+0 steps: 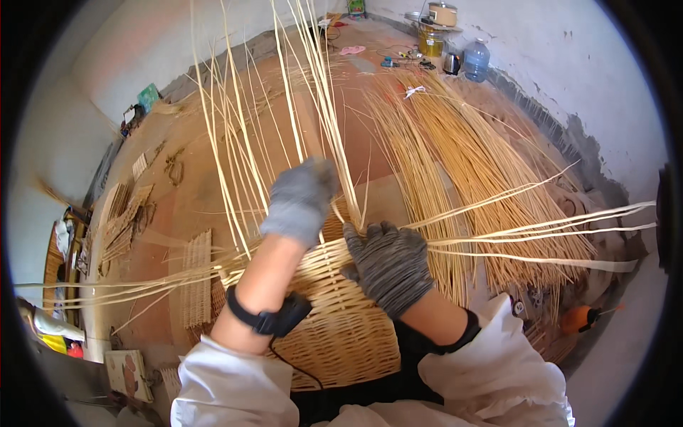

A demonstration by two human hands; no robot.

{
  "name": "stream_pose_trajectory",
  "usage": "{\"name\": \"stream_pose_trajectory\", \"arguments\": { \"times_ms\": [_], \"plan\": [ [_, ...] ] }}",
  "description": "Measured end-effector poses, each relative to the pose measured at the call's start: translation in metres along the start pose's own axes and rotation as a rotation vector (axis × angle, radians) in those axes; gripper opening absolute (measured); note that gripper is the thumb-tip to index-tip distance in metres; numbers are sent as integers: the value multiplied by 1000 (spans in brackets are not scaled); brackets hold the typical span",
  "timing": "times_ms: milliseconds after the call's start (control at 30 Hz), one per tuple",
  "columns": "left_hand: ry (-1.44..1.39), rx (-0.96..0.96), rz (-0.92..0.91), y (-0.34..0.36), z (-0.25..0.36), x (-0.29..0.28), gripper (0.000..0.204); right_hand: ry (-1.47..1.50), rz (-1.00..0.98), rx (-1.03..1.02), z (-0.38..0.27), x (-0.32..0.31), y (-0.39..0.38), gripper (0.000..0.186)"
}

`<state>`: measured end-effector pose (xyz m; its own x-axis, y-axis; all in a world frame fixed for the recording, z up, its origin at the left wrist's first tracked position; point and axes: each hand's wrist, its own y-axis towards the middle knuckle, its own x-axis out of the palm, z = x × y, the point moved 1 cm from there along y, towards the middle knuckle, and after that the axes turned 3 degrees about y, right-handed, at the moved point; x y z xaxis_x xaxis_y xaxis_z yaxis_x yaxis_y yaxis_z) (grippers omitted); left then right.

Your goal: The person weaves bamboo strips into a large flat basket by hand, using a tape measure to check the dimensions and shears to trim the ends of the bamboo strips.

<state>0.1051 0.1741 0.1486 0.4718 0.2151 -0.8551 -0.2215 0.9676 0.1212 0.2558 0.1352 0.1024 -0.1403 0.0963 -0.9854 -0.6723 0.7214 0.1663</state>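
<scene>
A partly woven wicker basket (345,341) of pale strands lies across my lap. Long upright strands (327,107) rise from its far edge, and bundles of loose strands stick out left and right. My left hand (302,199), in a grey glove, is closed above the weave, with a pale strand (336,211) running from it down to the edge. Motion blurs its fingertips. Resting over the basket's far right edge, my right hand (391,263) wears a dark striped glove. Its fingers curl onto the weave where the side strands (526,238) come out.
Large bundles of cut canes (477,171) lie on the floor to the right. Woven pieces (197,277) lie at left. By the far wall stand a blue water bottle (476,60), a kettle (452,64) and a pot (442,14). An orange-handled tool (580,319) is at lower right.
</scene>
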Motion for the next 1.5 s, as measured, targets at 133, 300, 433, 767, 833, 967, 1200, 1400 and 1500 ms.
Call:
{"name": "stream_pose_trajectory", "arguments": {
  "times_ms": [133, 300, 433, 767, 833, 967, 1200, 1400, 1500],
  "plan": [
    [393, 79, -445, 47, 49, 31, 43, 108, -46, 211, -7, 5, 12, 42],
    [-49, 514, 88, -74, 0, 10, 46, 87, -17, 179, 16, 4, 3, 43],
    [-708, 57, 606, -175, -88, 1, 29, 250, 591, -34, 6, 3, -23, 33],
    [-1143, -238, 683, -162, -185, 45, 36, 612, 38, -349, -124, 25, -8, 22],
    [-1055, -185, 755, -164, -195, 59, 35, 728, 37, -332, -167, 10, 4, 29],
    [-882, -99, 866, -161, -211, 78, 31, 455, 529, -568, -251, -8, 31, 37],
    [-343, 151, 950, -157, -169, 31, 15, 1996, 129, 121, -94, 31, 49, 10],
    [305, -19, 756, -147, -115, 14, 43, 541, 305, -153, -107, -1, 161, 55],
    [334, -31, 829, -141, -112, 18, 47, 982, 517, 51, -100, 6, 137, 59]
  ]
}}
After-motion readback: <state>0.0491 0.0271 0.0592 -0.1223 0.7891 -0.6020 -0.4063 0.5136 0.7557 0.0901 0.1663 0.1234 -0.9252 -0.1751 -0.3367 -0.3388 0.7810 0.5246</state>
